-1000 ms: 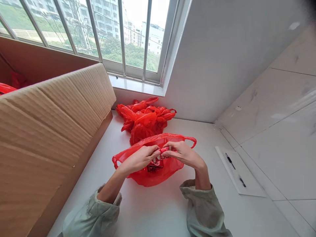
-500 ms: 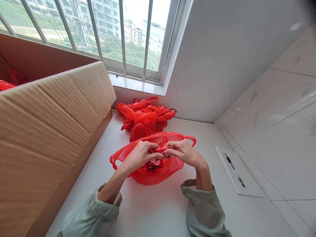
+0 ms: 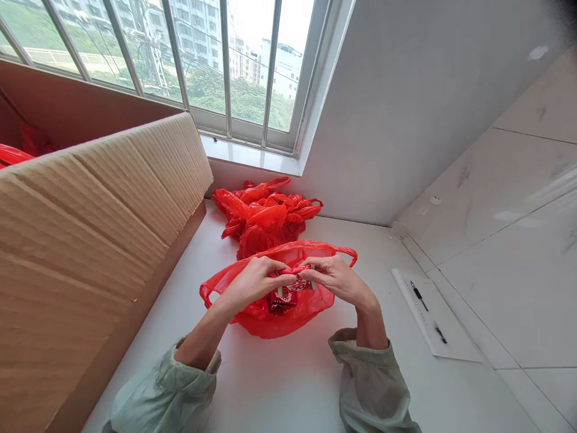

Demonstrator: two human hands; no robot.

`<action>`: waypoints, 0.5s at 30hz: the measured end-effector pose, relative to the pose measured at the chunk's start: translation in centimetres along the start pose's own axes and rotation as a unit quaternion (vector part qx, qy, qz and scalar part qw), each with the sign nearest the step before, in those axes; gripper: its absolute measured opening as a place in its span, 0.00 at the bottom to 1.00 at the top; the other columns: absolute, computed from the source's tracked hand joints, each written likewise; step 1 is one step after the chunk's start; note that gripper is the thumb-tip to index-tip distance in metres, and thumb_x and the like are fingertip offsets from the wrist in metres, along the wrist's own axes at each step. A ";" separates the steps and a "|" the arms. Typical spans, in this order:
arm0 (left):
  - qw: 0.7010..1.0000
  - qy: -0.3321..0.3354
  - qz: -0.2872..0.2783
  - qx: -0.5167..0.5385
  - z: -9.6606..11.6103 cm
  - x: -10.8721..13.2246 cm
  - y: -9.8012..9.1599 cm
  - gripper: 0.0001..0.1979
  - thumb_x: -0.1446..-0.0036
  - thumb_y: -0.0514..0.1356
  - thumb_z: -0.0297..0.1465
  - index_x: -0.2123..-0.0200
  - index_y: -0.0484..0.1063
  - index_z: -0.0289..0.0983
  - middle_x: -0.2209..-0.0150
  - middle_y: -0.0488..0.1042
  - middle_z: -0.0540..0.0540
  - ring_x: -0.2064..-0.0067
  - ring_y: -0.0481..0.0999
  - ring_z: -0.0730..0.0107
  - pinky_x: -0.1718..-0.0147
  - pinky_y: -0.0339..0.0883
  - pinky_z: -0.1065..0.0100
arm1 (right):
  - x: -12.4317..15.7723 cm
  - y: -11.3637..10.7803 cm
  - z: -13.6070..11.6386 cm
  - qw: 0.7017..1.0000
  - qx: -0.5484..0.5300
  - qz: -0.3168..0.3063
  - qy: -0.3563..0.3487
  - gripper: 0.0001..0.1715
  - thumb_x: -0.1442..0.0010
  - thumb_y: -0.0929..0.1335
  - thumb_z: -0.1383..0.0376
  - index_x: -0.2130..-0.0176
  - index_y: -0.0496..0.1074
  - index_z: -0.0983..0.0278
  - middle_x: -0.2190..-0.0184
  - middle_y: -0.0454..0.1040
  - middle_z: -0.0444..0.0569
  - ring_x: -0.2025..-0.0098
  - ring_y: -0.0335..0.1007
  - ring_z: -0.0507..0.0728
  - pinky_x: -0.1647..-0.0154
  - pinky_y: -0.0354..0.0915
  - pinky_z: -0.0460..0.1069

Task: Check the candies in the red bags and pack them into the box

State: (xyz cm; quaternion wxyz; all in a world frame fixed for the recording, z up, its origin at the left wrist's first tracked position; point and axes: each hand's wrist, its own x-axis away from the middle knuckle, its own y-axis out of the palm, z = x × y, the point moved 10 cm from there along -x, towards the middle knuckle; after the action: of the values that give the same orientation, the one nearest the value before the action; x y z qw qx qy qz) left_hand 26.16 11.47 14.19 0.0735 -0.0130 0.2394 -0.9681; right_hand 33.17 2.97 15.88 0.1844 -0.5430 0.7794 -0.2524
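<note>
Fingers (image 3: 283, 280) of my left hand (image 3: 255, 281) and right hand (image 3: 341, 281) pinch a printed red packet (image 3: 305, 285) over an open bag (image 3: 282, 330). Crumpled red bags (image 3: 265, 224) lie behind.

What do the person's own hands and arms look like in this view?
The left hand and right hand are bare and ungloved. The left sleeve and right sleeve are plain grey-green, loose and creased, with wide cuffs.
</note>
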 end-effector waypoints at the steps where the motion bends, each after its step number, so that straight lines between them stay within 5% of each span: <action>1: 1.000 -0.006 -0.003 0.009 -0.1 0.0 0.1 0.17 0.39 0.57 0.39 0.75 0.75 0.36 0.77 0.73 0.51 0.74 0.67 0.72 0.75 0.54 0.71 | 0.0 0.0 0.1 1.000 -0.001 0.001 0.001 0.21 0.35 0.63 0.51 0.65 0.77 0.61 0.72 0.75 0.43 0.71 0.65 0.51 0.69 0.59 0.45; 10: 0.999 -0.011 -0.019 0.026 -0.4 0.0 0.3 0.22 0.35 0.51 0.40 0.76 0.74 0.36 0.78 0.75 0.50 0.76 0.68 0.71 0.75 0.56 0.71 | 0.1 0.3 0.7 0.999 -0.019 -0.011 0.025 0.22 0.36 0.64 0.48 0.66 0.76 0.62 0.74 0.74 0.43 0.72 0.66 0.52 0.70 0.60 0.45; 15: 0.999 0.043 0.014 0.021 1.2 0.4 -0.4 0.14 0.38 0.59 0.41 0.65 0.79 0.38 0.69 0.80 0.50 0.69 0.74 0.69 0.71 0.62 0.73 | 0.3 0.0 0.6 0.999 -0.022 -0.001 0.024 0.19 0.36 0.65 0.52 0.66 0.76 0.62 0.73 0.75 0.44 0.71 0.67 0.52 0.69 0.61 0.46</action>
State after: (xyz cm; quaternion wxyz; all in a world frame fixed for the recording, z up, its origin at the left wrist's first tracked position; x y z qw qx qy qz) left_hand 25.82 11.26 15.44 0.0768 0.0333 0.2225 -0.9713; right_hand 33.42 2.54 15.41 0.1531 -0.5415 0.7883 -0.2488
